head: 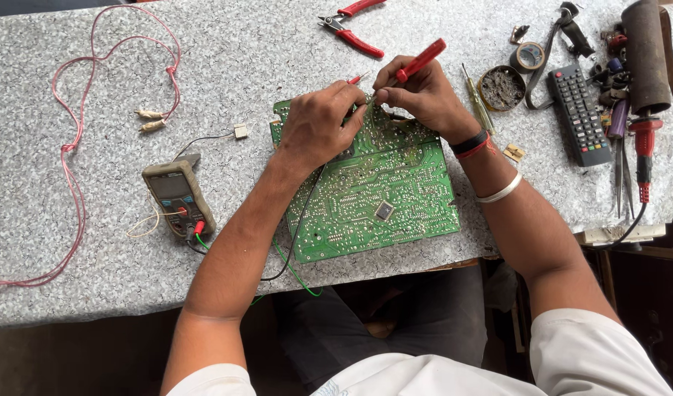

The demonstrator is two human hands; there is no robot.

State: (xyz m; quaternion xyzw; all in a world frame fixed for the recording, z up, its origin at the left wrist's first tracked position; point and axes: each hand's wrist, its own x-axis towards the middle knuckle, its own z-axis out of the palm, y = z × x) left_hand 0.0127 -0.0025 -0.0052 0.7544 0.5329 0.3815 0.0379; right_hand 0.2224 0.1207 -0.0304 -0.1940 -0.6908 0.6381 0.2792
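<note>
Even, soft daylight, faint shadows, sharp focus, slight bending at edges.

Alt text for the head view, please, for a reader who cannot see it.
Two bare hands work over a green circuit board on a speckled grey table: the right hand holds a red-handled tool, the left hand rests on the board. A multimeter lies left, a remote control right.
</note>
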